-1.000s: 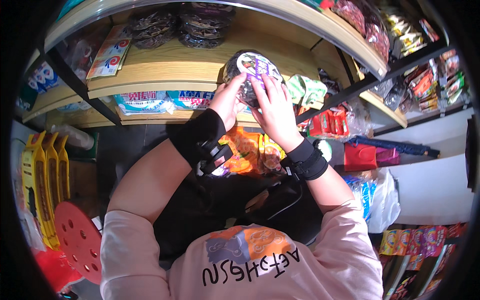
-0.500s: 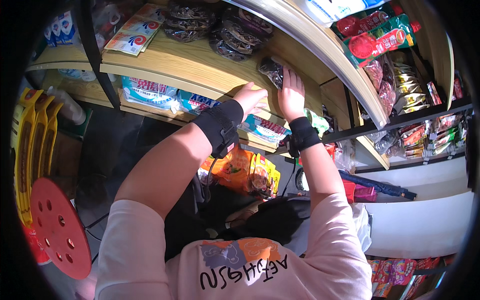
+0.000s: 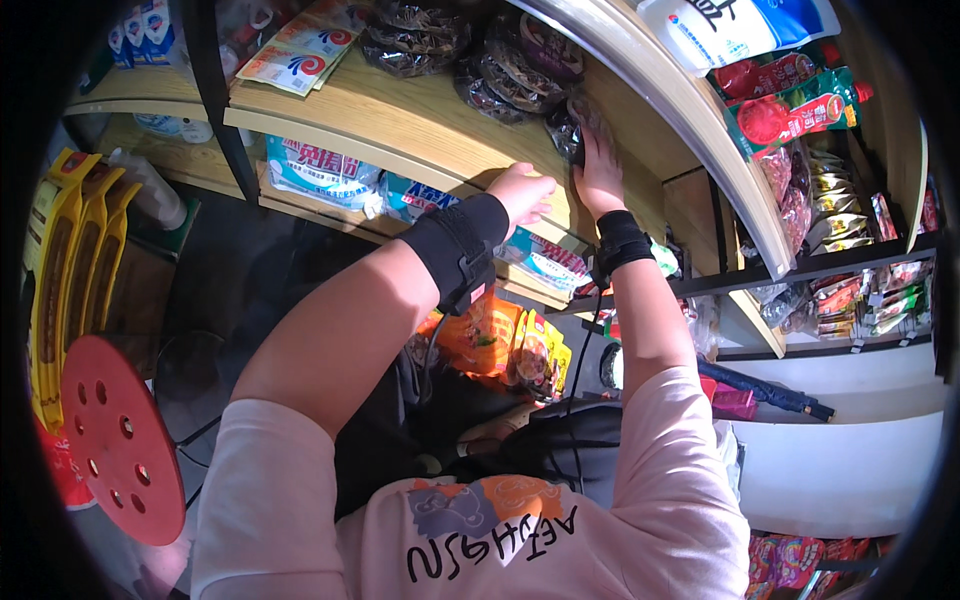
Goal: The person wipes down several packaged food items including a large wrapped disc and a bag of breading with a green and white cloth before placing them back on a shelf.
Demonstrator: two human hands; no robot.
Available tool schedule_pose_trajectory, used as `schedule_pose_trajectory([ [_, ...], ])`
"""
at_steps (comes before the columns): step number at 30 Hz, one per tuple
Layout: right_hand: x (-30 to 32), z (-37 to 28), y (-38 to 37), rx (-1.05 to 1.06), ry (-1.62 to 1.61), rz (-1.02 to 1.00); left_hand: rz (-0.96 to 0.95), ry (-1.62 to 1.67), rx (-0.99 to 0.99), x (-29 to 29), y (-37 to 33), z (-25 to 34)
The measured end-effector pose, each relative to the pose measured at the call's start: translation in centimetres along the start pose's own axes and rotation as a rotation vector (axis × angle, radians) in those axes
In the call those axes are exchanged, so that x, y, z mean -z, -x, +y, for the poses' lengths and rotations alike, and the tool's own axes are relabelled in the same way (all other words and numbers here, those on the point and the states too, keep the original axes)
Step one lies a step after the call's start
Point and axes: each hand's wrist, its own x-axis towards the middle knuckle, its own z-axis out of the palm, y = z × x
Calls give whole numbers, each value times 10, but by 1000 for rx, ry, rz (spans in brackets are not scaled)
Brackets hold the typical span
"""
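Note:
My right hand [image 3: 600,168] reaches onto the wooden shelf [image 3: 440,135], its fingers stretched along the side of a dark package in clear wrap [image 3: 566,132]. The palm side touches that package; my thumb is mostly hidden. Left of it stand stacks of similar dark, clear-wrapped packages [image 3: 512,78] and another stack [image 3: 415,38]. My left hand [image 3: 524,194] is at the shelf's front edge, fingers loosely bent and apart, holding nothing visible. Both wrists wear black bands.
Flat printed packets [image 3: 300,65] lie at the shelf's left. Blue-and-white bags [image 3: 318,172] fill the shelf below. A curved shelf edge [image 3: 690,125] with bottles and pouches rises on the right. A red round stool seat [image 3: 122,440] stands lower left; orange bags [image 3: 485,335] sit below my arms.
My right hand has moved further into the shelf, and the package beside it has shifted back, closer to the dark stack. My left hand stays near the shelf edge. The view has shifted slightly.

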Motion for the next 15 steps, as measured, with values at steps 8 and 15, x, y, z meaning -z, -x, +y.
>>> schedule_pose_trajectory([
  [8,26,-97,86,284,-338,295,251,-207,-375,24,-14,9],
  [15,-97,-179,240,553,-552,-495,135,-4,-384,48,-14,5],
])
